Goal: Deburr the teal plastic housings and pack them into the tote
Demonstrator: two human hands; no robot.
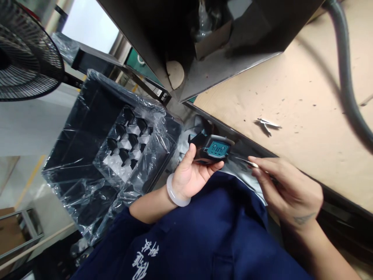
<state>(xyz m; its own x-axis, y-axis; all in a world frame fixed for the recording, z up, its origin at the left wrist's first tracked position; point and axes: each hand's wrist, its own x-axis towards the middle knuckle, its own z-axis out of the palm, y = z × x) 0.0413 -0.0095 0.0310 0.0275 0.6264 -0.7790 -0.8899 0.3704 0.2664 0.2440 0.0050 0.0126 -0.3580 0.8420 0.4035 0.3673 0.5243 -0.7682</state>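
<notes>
In the middle of the head view, my left hand [192,177] wraps its fingers round a black plastic housing with a teal face [218,149]. Small round and slotted shapes mark that face, and a black hooked part rises at its left end. To the right, my right hand [287,190] pinches a thin pointed tool [244,159], perhaps a blade. Its tip points at the housing's right end; whether they touch I cannot tell. On the wooden tabletop above my right hand lies a small metal tool like nail clippers [267,124].
At left stands a dark bin lined with clear plastic [72,155], holding several black parts in a divided tray [124,144]. A fan [29,58] is at upper left. Above the bench [233,93] is a metal hood [233,74]; a grey hose [345,66] hangs at right.
</notes>
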